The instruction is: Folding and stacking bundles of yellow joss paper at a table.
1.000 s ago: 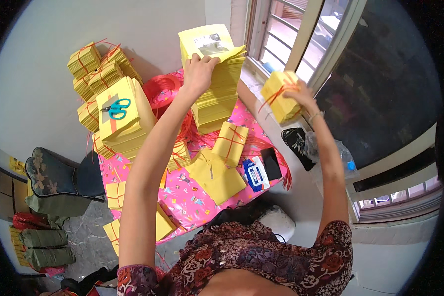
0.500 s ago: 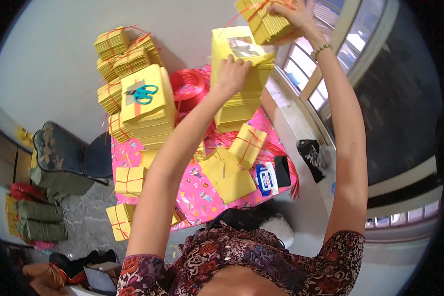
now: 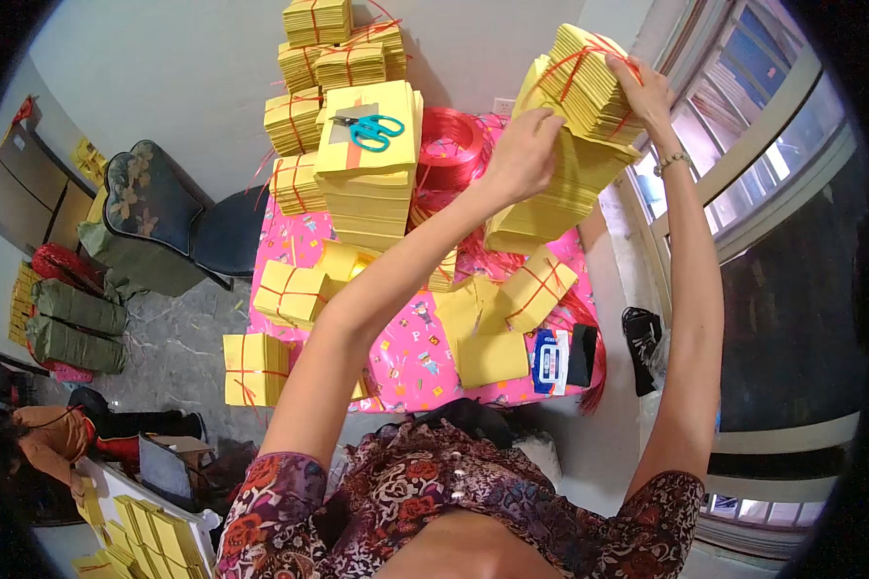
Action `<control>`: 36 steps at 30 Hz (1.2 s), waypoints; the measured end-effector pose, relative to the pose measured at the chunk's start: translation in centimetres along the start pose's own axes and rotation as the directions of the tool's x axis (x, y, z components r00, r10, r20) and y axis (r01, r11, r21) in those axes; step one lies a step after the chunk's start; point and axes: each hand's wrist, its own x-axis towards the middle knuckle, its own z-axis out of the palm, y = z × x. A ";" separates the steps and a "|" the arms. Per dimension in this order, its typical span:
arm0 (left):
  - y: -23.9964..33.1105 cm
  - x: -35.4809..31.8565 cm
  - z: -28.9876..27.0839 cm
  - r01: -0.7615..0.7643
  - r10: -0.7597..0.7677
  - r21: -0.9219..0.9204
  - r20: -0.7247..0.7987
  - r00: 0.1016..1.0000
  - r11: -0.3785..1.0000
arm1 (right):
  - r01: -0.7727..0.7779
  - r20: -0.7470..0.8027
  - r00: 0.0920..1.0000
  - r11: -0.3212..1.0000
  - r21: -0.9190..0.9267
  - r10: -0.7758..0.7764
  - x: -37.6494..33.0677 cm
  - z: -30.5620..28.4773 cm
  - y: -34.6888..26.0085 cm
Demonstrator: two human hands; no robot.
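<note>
A table (image 3: pixel 396 357) under a pink patterned cover carries two tall stacks of yellow paper (image 3: pixel 565 188), a red coil (image 3: pixel 449 147) between them, string-tied yellow bundles (image 3: pixel 543 288) at left and right, and, nearer the front, flat yellow sheets (image 3: pixel 492 359), a blue-and-white packet (image 3: pixel 550 363), a black phone (image 3: pixel 581 355) and red strings (image 3: pixel 592 381).

A yellow paper bundle (image 3: pixel 589 92), tied with red string (image 3: pixel 603 46) whose ends hang loose, sits tilted over the twelve-to-one o'clock end of a tall yellow stack (image 3: pixel 562 188), the right hand (image 3: pixel 644 96) gripping its three o'clock side. The stack, many-layered, stands toward the two o'clock side of the counter (image 3: pixel 396 359), its top partly covered.
</note>
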 end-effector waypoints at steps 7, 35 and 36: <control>-3.6 -8.9 -11.0 0.433 -0.404 0.033 -0.304 0.863 0.901 | 0.000 -0.136 0.991 1.000 0.007 0.001 -0.5 -0.1 1.5; -10.5 -13.0 -21.7 0.427 -0.915 -0.818 0.399 -0.058 -0.384 | 0.736 0.157 0.635 0.655 0.174 -0.756 -16.1 21.3 -21.7; -10.6 -13.0 -22.0 0.424 -0.918 -0.825 0.394 -0.043 -0.374 | 0.734 0.160 0.636 0.655 0.176 -0.755 -16.0 21.2 -22.0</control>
